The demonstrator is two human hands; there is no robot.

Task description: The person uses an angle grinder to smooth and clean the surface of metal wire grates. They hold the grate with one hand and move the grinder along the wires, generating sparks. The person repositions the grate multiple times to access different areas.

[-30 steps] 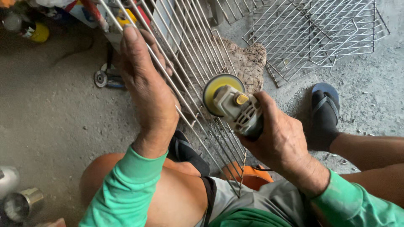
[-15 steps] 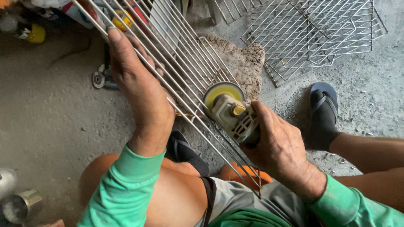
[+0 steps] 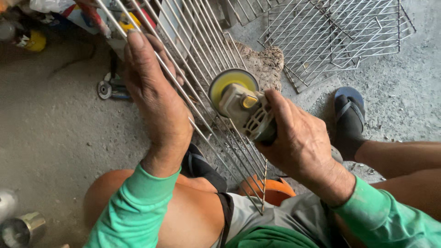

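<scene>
Grey concrete floor (image 3: 55, 138) filled the scene, dusty and rough, and I saw the person sitting low over it with bare knees and green sleeves. I saw the left hand (image 3: 154, 98) closed around the bars of a wire rack (image 3: 202, 50), which leaned across the lap and ran from the near middle up to the far left. The fingers were wrapped over one long rod and held the rack steady. The right hand (image 3: 301, 142) was clamped on the body of a grey angle grinder (image 3: 250, 115). Its yellow disc (image 3: 232, 85) touched the rods of the rack just to the right of the left hand. Under the rack, a rough stone (image 3: 264, 64) lay on the floor. Far on the right I saw more wire racks (image 3: 340, 36) lying flat in a pile. A foot in a blue sandal (image 3: 349, 115) rested on the right side. On the left, a small grinding wheel (image 3: 104, 89) lay on the floor, and two metal cups (image 3: 23, 227) stood at the near left corner. An orange object (image 3: 275, 188) showed between the legs, but I could not tell what it was.
</scene>
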